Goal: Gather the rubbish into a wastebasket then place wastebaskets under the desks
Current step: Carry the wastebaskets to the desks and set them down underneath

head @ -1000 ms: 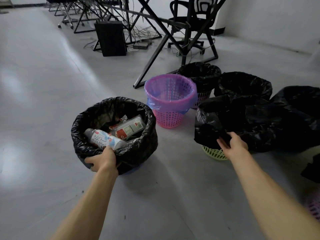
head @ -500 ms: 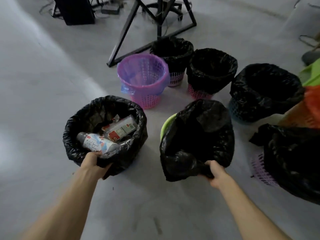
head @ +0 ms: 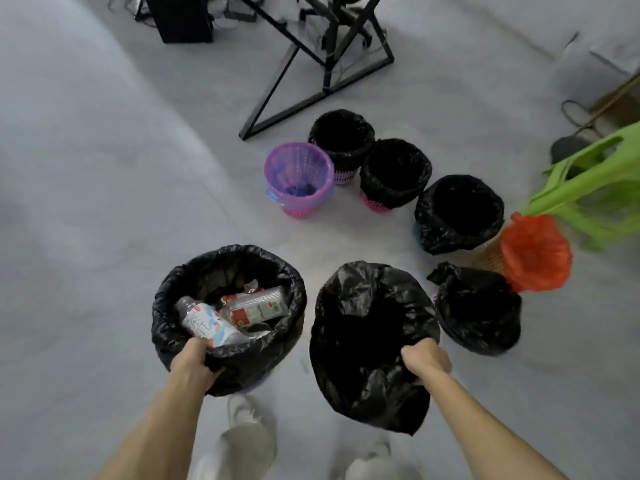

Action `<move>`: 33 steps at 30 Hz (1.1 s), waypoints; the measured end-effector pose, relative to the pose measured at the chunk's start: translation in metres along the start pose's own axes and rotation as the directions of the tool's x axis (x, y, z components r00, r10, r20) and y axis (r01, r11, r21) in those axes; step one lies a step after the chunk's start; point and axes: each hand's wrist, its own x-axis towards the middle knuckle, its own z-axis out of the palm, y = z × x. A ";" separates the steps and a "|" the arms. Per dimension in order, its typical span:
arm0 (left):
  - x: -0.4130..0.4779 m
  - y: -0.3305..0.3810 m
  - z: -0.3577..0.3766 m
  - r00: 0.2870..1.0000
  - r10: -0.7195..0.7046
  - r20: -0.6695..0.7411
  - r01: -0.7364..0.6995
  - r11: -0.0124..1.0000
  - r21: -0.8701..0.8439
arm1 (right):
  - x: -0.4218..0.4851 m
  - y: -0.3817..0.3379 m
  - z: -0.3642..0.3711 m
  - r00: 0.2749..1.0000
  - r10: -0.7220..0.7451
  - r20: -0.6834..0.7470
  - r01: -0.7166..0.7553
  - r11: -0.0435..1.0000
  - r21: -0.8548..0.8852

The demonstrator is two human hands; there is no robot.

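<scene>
At left grip (head: 194, 358), wastebasket (head: 277, 341) rim pinched.

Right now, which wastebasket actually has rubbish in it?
The black-lined wastebasket gripped by the left hand: a bottle and packaging lie inside. The others' liners look empty or too dark to tell.

**Person's arms and hands, seen from above**

Left hand (head: 194, 358): fingers curled shut over a bin's near rim, forearm bare, reaching forward from the lower left.
Right hand (head: 426, 358): closed in a fist gripping bunched black bag plastic, forearm bare, reaching in from the lower right.
Both arms extended, hands level, well apart.
</scene>
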 end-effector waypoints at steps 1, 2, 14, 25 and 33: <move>-0.025 0.012 -0.017 1.000 -0.004 -0.014 0.004 1.000 -0.010 | -0.025 -0.003 -0.020 1.000 -0.023 0.005 0.023 0.999 -0.025; -0.043 0.022 -0.032 1.000 0.006 -0.016 -0.006 1.000 -0.003 | -0.046 -0.007 -0.036 0.999 -0.050 -0.019 0.050 0.999 -0.010; -0.169 0.210 -0.161 0.967 0.243 0.081 -0.240 0.970 -0.041 | -0.249 -0.154 -0.149 0.946 -0.280 -0.162 0.322 0.862 0.390; -0.163 0.314 -0.167 0.934 0.295 -0.199 -0.333 0.923 -0.192 | -0.286 -0.313 -0.112 0.915 -0.389 0.106 0.226 0.712 0.665; -0.156 0.441 -0.110 0.916 0.285 -0.284 -0.365 0.886 -0.287 | -0.261 -0.515 -0.126 0.832 -0.529 0.167 0.329 0.713 0.620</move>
